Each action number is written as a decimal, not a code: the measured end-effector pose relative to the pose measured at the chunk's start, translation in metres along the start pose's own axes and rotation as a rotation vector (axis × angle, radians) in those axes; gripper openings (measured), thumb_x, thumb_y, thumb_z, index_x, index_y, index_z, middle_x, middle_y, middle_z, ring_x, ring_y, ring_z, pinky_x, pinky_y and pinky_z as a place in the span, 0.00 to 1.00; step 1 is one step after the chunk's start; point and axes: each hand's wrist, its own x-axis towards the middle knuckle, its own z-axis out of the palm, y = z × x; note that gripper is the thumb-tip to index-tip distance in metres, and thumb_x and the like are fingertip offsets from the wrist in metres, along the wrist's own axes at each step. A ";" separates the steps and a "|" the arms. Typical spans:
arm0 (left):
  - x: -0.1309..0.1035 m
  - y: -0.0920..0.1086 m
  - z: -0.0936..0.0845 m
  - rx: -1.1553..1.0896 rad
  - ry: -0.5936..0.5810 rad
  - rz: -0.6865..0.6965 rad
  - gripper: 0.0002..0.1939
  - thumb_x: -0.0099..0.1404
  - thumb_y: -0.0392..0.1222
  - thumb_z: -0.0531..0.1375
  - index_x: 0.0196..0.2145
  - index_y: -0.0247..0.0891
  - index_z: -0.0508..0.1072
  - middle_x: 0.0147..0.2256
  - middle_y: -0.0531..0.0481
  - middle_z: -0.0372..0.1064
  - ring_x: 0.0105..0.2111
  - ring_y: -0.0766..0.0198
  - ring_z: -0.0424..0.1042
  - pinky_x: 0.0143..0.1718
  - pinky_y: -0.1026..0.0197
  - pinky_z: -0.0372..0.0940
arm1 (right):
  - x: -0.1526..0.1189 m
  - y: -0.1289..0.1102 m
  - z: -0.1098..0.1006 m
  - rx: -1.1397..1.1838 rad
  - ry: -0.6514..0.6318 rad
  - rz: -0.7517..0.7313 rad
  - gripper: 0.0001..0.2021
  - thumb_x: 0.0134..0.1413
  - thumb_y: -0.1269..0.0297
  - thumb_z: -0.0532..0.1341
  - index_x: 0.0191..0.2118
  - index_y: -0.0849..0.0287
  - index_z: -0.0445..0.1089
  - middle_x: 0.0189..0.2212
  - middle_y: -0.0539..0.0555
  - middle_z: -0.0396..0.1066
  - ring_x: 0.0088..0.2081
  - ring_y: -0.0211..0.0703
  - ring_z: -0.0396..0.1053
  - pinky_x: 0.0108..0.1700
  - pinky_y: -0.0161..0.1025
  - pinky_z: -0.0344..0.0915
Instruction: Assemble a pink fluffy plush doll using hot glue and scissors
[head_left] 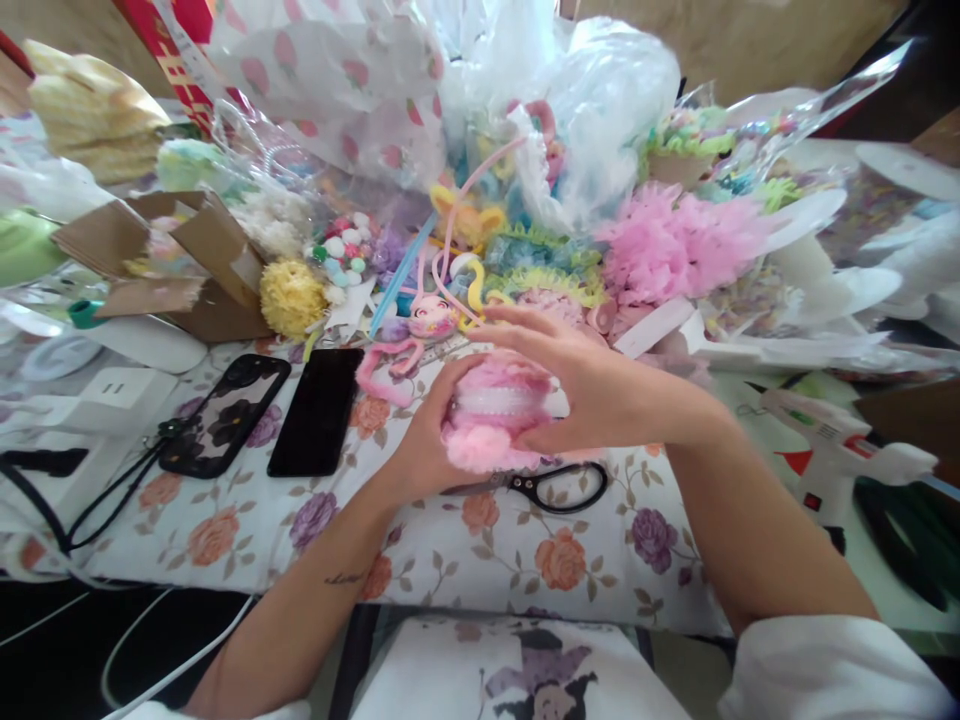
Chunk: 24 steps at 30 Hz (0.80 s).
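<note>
A round pink fluffy piece (502,395) with a pale lace-like band and a light pink pompom at its lower edge is held above the flowered cloth. My left hand (426,440) wraps round its left side. On the right side, my right hand (577,375) curves over it, thumb at the lower edge and fingers stretched above. Black-handled scissors (568,490) lie just below, their blades partly hidden. Behind my left hand are a pink fuzzy strip (386,372) and a small pink piece with a face (433,316).
Two phones (225,415) (316,412) lie at left on the flowered cloth (315,560). Behind stand an open cardboard box (217,250), a yellow pompom (292,297), pink tulle (679,240) and plastic bags (615,90). A glue gun (847,440) is at right.
</note>
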 end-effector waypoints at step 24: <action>-0.001 0.007 0.012 0.422 0.162 0.279 0.39 0.56 0.52 0.66 0.62 0.44 0.57 0.58 0.38 0.58 0.59 0.46 0.61 0.58 0.42 0.60 | 0.004 0.007 0.033 0.590 0.292 0.281 0.14 0.57 0.61 0.62 0.48 0.55 0.77 0.49 0.51 0.76 0.53 0.47 0.71 0.56 0.41 0.66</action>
